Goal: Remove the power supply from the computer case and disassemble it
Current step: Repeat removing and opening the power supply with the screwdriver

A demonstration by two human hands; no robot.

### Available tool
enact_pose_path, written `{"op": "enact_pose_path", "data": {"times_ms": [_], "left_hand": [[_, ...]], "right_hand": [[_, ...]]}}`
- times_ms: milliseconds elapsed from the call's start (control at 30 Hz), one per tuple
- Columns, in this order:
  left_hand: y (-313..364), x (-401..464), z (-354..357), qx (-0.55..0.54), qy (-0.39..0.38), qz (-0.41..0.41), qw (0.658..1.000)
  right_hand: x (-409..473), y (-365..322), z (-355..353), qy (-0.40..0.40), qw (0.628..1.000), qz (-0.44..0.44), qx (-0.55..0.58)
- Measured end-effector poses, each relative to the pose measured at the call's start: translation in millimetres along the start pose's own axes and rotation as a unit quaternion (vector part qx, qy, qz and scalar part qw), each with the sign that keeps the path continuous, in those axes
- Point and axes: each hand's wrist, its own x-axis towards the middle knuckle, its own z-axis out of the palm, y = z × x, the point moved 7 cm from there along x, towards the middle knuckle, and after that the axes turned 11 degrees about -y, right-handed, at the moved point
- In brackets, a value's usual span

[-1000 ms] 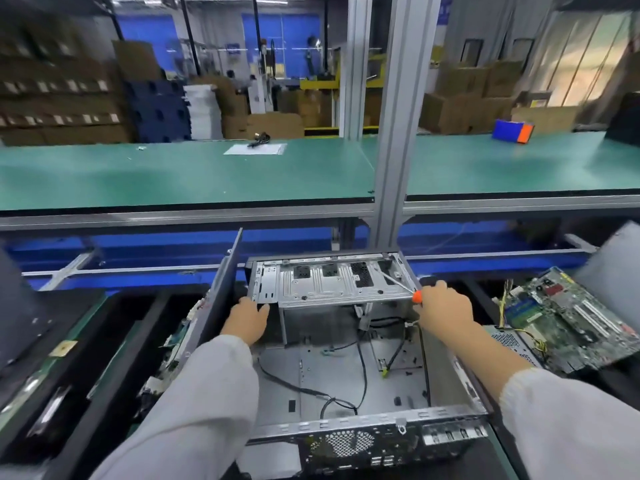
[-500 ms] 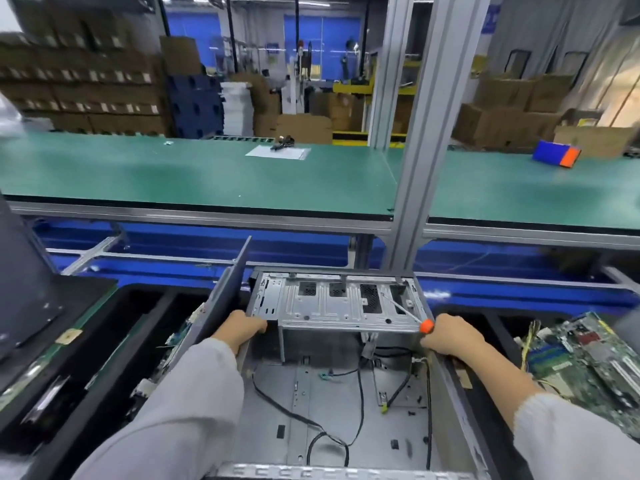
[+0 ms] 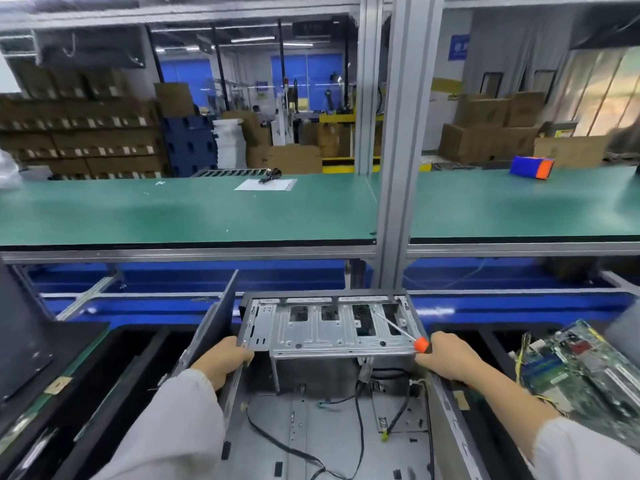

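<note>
An open grey computer case lies in front of me, with a silver drive cage across its far end and loose black cables on its floor. My left hand grips the case's left wall beside the cage. My right hand rests on the case's right wall and holds a screwdriver with an orange collar, its shaft lying over the cage's right side. No power supply shows in the case.
A loose motherboard lies to the right. A black side panel leans at the case's left, with dark trays beyond it. A green bench and an aluminium post stand behind; a blue-orange box sits far right.
The view has tilted upward, so the case sits lower in frame and its near end is cut off. Both hands keep their hold on the case walls.
</note>
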Motion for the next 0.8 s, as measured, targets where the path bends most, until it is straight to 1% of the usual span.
{"op": "enact_pose_path", "data": {"times_ms": [67, 200, 333, 433, 500, 567, 700, 800], "left_hand": [[19.6, -10.0, 2.0, -0.003, -0.002, 0.046, 0.999], [61.4, -23.3, -1.9, -0.012, 0.014, 0.158, 0.987], [87.9, -34.8, -14.0, -0.022, 0.08, 0.266, 0.96], [96.1, -41.5, -17.6, -0.039, 0.125, 0.34, 0.931], [89.8, -43.6, -10.7, -0.033, 0.144, 0.357, 0.922], [73.8, -41.3, 3.4, -0.024, 0.145, 0.351, 0.925], [37.3, -34.2, 16.3, -0.054, 0.161, 0.331, 0.928], [30.5, -38.2, 17.5, -0.079, 0.162, 0.33, 0.927]], "right_hand": [[-8.4, 4.3, -12.9, 0.032, 0.999, 0.001, 0.016], [-28.8, 7.5, -46.4, 0.136, 0.99, -0.012, 0.042], [-48.4, 5.7, -70.9, 0.271, 0.962, -0.026, 0.03], [-54.3, 0.5, -79.0, 0.347, 0.934, -0.073, 0.053], [-54.7, 3.2, -70.4, 0.375, 0.918, -0.099, 0.078], [-51.6, 12.1, -51.9, 0.381, 0.911, -0.108, 0.112], [-48.2, 16.6, -28.8, 0.368, 0.914, -0.125, 0.121], [-53.7, 16.0, -27.9, 0.368, 0.912, -0.122, 0.131]]}}
